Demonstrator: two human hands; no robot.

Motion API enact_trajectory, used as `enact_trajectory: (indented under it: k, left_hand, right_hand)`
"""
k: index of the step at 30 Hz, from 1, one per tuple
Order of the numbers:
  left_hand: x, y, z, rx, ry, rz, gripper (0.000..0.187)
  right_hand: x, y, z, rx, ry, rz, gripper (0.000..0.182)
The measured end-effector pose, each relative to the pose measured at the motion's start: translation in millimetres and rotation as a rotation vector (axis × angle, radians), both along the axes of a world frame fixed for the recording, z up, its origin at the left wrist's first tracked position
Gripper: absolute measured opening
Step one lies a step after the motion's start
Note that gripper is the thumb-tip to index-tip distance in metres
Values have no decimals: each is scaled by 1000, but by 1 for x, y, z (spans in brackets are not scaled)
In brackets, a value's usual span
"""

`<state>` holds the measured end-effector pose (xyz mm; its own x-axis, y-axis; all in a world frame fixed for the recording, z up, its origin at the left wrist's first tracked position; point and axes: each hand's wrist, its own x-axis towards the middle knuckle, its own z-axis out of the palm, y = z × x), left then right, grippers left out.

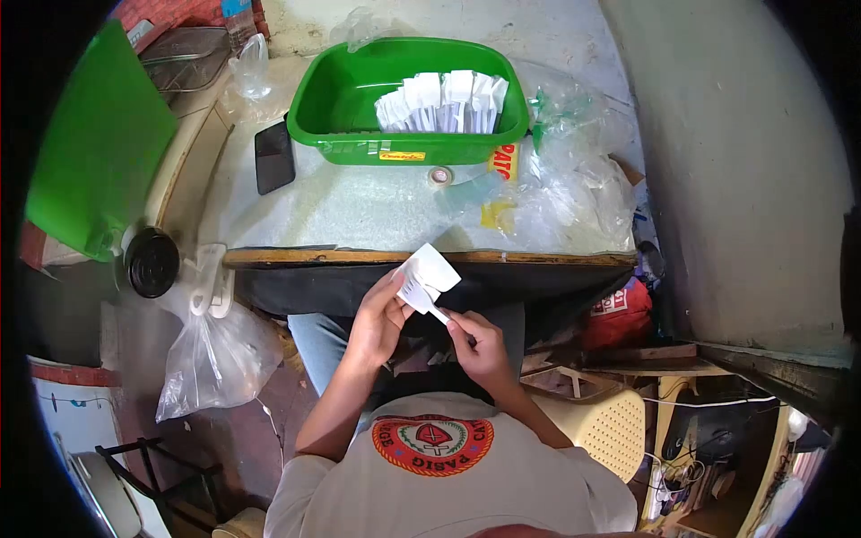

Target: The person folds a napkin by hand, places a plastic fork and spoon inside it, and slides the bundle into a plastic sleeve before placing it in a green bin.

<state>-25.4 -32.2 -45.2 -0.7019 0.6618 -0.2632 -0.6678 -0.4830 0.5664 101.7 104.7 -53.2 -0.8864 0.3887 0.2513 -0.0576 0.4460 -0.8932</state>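
Note:
Just in front of the table's near edge, my left hand (382, 314) has its fingers closed on a small white slotted utensil (415, 292) with a white paper or card piece (434, 267) at its upper end. The fingers of my right hand (478, 343) pinch the utensil's thin handle at its lower right. Beyond them on the table, a green basin (336, 99) holds a row of similar white packed pieces (439, 99), standing upright at its right side.
A black phone (274, 158) lies left of the basin, and a tape roll (439, 177) in front of it. Clear plastic bags (583, 193) cover the table's right part. Another plastic bag (220, 354) hangs at the left. A wall (735, 161) rises on the right.

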Motion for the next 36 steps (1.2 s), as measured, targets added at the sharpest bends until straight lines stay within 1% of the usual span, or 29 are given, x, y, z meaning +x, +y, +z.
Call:
enact_trajectory:
  k: [2, 3, 5, 6, 8, 9, 11, 12, 14, 15, 17, 18, 20, 21, 23, 24, 26, 27, 29, 30, 32, 33, 34, 35, 36]
  left_hand:
    - [2, -2, -2, 21, 186, -13, 42]
    - [2, -2, -3, 20, 187, -13, 42]
    - [1, -4, -3, 7, 289, -70, 52]
    - [0, -5, -3, 8, 290, -71, 52]
    - [-1, -7, -1, -24, 348, -88, 58]
    - [-2, -8, 1, -23, 349, -90, 58]
    - [-4, -9, 7, 17, 400, -160, 64]
    - [-6, -10, 8, 16, 400, -161, 64]
    - [-9, -11, 10, 80, 419, -238, 67]
    - [-9, -10, 12, 79, 418, -237, 67]
    - [-9, -9, 16, 151, 438, -269, 66]
    - [-10, -9, 16, 152, 438, -269, 66]
    - [-11, -8, 15, 168, 446, -302, 68]
    - [-10, -8, 15, 168, 446, -302, 68]
    - [-9, -6, 14, 199, 423, -296, 68]
    - [-8, -6, 14, 199, 423, -295, 68]
    - [-7, -4, 14, 217, 375, -292, 68]
    - [-7, -3, 13, 218, 376, -292, 68]
    - [-6, -2, 12, 247, 287, -280, 69]
    - [-6, -2, 9, 247, 288, -280, 69]
    - [-8, 0, 1, 254, 285, -233, 67]
    - [-8, 0, 1, 254, 284, -234, 67]
    - [-8, 2, 0, 238, 269, -187, 66]
    - [-8, 3, 0, 223, 253, -140, 65]
    - [-8, 5, 2, 223, 251, -142, 65]
  right_hand:
    - [0, 6, -5, -70, -69, 88, 22]
    - [1, 8, -7, -71, -68, 88, 22]
    - [1, 13, -13, -153, -109, 133, 24]
    - [1, 14, -17, -153, -108, 132, 24]
    - [1, 17, -23, -294, -61, 200, 25]
    - [1, 18, -22, -294, -60, 198, 25]
    - [3, 21, -17, -557, -228, 311, 28]
    - [4, 22, -15, -558, -227, 311, 28]
    - [5, 23, -11, -834, -325, 392, 32]
    - [5, 24, -10, -835, -326, 393, 32]
    - [3, 26, -8, -984, -389, 425, 34]
    - [3, 27, -8, -984, -389, 425, 34]
    - [3, 30, -8, -1108, -434, 488, 36]
    - [3, 31, -8, -1108, -433, 488, 36]
    - [3, 32, -8, -1211, -516, 516, 39]
    - [3, 33, -10, -1211, -516, 516, 39]
    - [4, 34, -16, -1331, -502, 581, 41]
    - [4, 34, -17, -1330, -501, 581, 41]
    - [4, 32, -19, -1358, -489, 599, 39]
    - [5, 28, -14, -1357, -488, 600, 39]
    - [9, 12, -3, -900, -328, 308, 33]
    - [7, 5, -4, -605, -142, 256, 28]
    - [6, 2, -2, -605, -142, 253, 28]
    - [8, 0, 2, -321, -52, 186, 26]
    - [6, -3, 10, -38, 37, 118, 25]
